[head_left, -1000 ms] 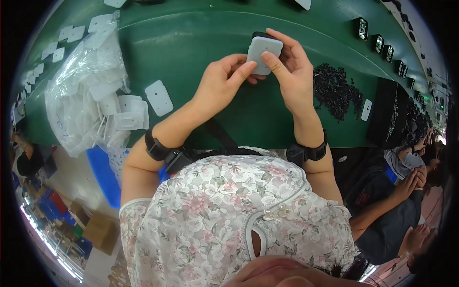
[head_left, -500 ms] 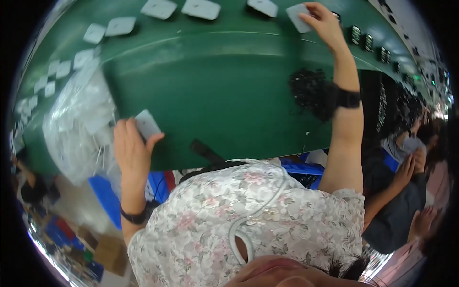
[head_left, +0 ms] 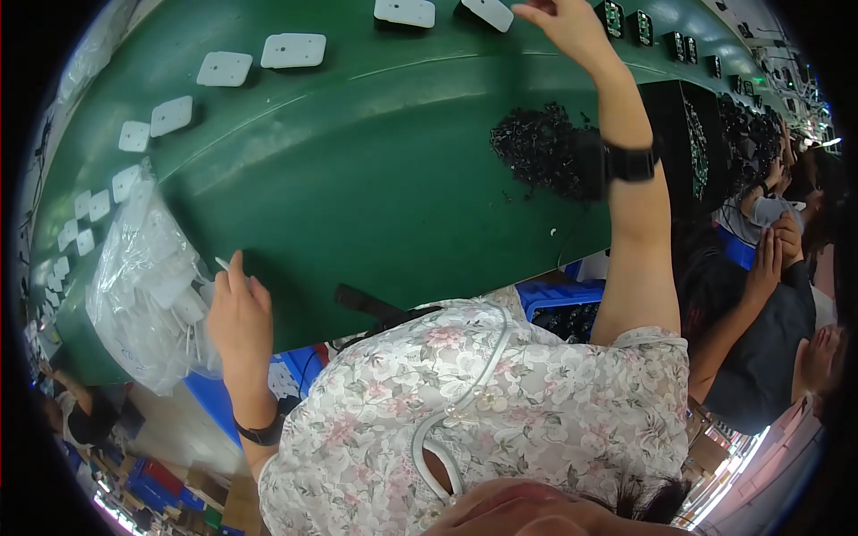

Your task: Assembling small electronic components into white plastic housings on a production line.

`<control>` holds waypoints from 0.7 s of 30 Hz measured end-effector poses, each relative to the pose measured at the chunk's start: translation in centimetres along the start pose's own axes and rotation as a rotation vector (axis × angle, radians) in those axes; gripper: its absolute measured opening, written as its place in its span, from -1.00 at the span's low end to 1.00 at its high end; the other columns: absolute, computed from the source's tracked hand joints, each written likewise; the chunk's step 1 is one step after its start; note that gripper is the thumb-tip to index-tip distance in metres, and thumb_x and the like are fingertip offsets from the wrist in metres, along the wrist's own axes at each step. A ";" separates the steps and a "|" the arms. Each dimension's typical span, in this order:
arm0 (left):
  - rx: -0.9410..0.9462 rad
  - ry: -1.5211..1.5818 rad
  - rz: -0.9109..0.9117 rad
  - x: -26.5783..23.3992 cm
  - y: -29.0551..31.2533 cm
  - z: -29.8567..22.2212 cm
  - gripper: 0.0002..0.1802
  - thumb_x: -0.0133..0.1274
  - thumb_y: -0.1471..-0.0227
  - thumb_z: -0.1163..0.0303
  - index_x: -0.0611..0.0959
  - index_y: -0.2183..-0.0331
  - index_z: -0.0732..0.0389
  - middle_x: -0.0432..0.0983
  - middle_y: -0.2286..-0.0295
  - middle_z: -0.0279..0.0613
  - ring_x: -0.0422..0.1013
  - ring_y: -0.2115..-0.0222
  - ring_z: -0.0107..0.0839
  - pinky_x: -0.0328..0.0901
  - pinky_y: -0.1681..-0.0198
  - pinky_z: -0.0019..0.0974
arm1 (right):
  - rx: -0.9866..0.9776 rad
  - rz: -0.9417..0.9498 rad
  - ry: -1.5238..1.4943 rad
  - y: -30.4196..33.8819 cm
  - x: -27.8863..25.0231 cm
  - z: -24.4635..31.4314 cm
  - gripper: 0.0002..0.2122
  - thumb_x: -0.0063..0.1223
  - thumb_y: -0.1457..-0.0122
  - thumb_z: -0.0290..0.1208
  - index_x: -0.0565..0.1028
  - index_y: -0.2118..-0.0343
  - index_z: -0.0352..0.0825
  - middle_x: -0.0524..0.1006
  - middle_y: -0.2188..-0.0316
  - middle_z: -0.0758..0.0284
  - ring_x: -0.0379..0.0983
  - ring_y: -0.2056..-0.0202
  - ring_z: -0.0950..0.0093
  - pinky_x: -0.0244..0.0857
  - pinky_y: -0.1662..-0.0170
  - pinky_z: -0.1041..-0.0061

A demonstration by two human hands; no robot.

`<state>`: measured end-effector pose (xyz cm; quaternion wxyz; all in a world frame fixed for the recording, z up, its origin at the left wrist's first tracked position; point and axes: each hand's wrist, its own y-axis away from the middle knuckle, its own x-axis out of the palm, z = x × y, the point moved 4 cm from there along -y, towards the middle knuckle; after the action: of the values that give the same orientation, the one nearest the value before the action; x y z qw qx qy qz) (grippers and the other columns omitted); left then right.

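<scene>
My left hand [head_left: 239, 317] is closed around a white plastic cover, beside the clear bag on the left. Only a thin edge of that cover [head_left: 223, 263] shows past my fingers. At the top of the view my right hand [head_left: 567, 31] is stretched out with thumb and fingers apart, holding nothing; the picture's edge cuts off part of it. Just left of its fingertips, apart from them, a white cover [head_left: 487, 13] lies tilted on a dark part. Another white cover [head_left: 404, 13] lies further left.
The green table [head_left: 375, 179] carries a curving row of white covers [head_left: 293, 51]. A clear bag of white parts [head_left: 152, 295] stands left, a pile of small black parts [head_left: 545, 147] right, beside a black box [head_left: 684, 134]. Black cases with circuit boards [head_left: 643, 29] line the far right. Co-workers sit right.
My right hand has let go of a white cover and drawn away from it to the right. The cover in my left hand has tipped from flat to edge-on. The view has shifted.
</scene>
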<state>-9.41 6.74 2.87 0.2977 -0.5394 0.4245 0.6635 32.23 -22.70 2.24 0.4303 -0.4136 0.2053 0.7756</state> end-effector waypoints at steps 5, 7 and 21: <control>0.005 1.068 -0.137 0.0 -0.7 -1.1 -0.41 -0.21 -0.16 0.66 0.14 -0.22 0.23 0.43 0.04 0.01 0.53 0.24 -0.25 0.45 0.32 -0.35 | -0.039 -0.026 0.158 8.4 0.5 3.6 -0.75 0.23 -0.04 -0.39 0.52 0.21 -0.30 0.52 0.37 0.37 0.41 0.42 0.51 0.32 0.31 0.56; 0.100 1.442 -0.126 1.5 -2.2 -2.9 -0.34 -0.21 -0.17 0.68 0.00 -0.24 0.25 0.49 0.14 0.08 0.52 0.20 -0.21 0.48 0.23 -0.36 | -0.052 -0.025 0.167 10.7 1.9 4.2 -0.75 0.25 -0.02 -0.39 0.52 0.23 -0.31 0.49 0.39 0.37 0.39 0.44 0.50 0.31 0.32 0.54; 0.294 0.235 -0.403 1.3 -7.4 -8.6 -0.38 0.31 0.19 0.17 0.47 0.14 0.33 0.38 0.25 -0.04 0.37 0.21 -0.13 0.37 0.30 -0.21 | -0.116 -0.275 0.108 13.3 6.9 5.2 -0.91 0.16 -0.06 -0.50 0.51 0.39 -0.37 0.43 0.43 0.32 0.38 0.47 0.46 0.26 0.37 0.53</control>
<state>0.57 2.50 -0.64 0.4477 -0.6372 0.4320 0.4549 16.70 -22.95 -0.94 0.4962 -0.5031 0.1247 0.6965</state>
